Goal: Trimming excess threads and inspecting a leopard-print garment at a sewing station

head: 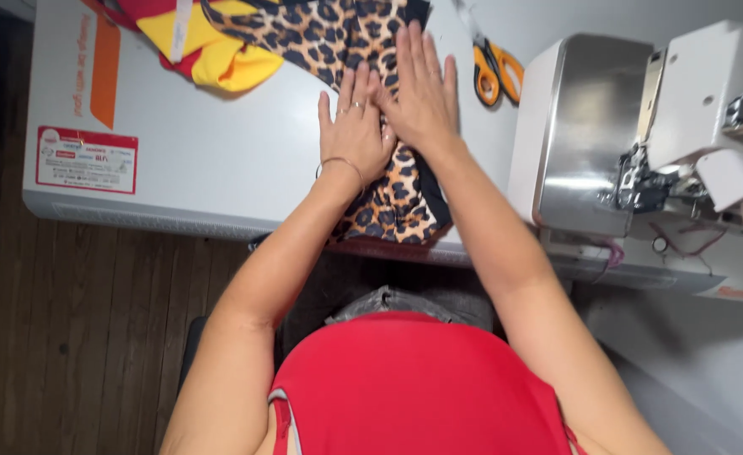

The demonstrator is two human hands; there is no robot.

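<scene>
A strip of leopard-print fabric [388, 206] with a black underside lies across the white sewing table [203, 160] and hangs over its near edge. My left hand [353, 126] lies flat on it, fingers together, with rings and a thin bracelet at the wrist. My right hand [422, 88] presses flat right beside it, its fingers slightly overlapping the left ones. Both palms rest on the cloth and grip nothing.
Yellow and red cloth [211, 42] is bunched at the table's far left. Orange-handled scissors [494, 72] lie beyond my right hand. A white and metal overlock sewing machine [641, 135] stands to the right. Dark wooden floor lies below left.
</scene>
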